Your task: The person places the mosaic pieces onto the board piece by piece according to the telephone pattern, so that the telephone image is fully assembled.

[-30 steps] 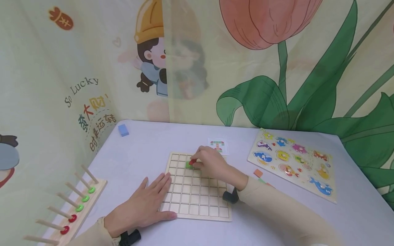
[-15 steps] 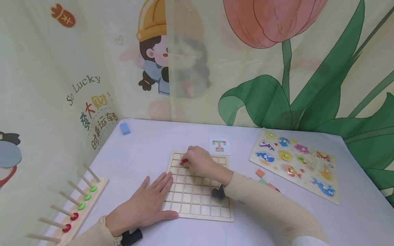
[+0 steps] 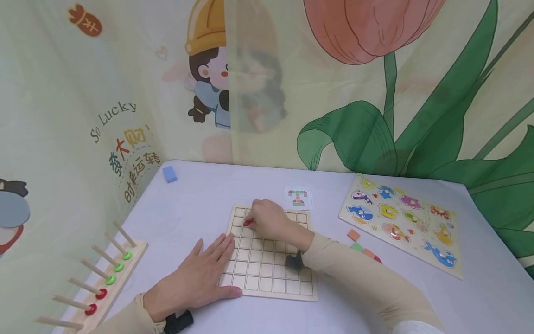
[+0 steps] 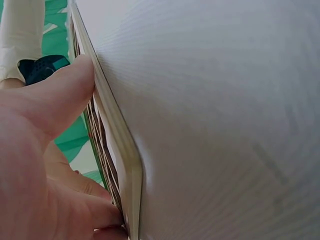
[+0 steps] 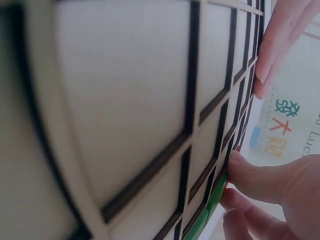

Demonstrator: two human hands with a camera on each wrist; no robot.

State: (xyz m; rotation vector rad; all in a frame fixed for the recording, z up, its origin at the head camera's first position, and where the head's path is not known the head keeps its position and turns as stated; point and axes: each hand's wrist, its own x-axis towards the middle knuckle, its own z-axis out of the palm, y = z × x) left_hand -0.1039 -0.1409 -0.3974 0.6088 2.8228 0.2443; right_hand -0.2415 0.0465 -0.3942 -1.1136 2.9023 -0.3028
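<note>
- While your left hand [image 3: 198,273] lies flat, fingers extended and clasping nothing, at the left edge of the wooden grid board [image 3: 267,269], your right hand [image 3: 271,220] pinches a red tile [image 3: 248,222] over the board's far-left part in the head view; you cannot tell whether it is seated in a cell. Just beyond the board you have a pattern card [image 3: 298,198]; to its right lie loose coloured tiles [image 3: 369,253], near the sea-animal peg puzzle [image 3: 377,220]. On your left stand a peg rack [image 3: 104,305] with red and green rings and, at the far left, a blue block [image 3: 169,174], all on the white table [image 3: 200,199].
- From your left wrist, your thumb [image 4: 75,85] touches the board's edge, and your right sleeve [image 4: 22,35] shows beyond.
- From your right wrist, your fingertips meet at the far side of the grid, just beside green tiles [image 5: 210,205]; only a sliver of red shows by the thumb.
</note>
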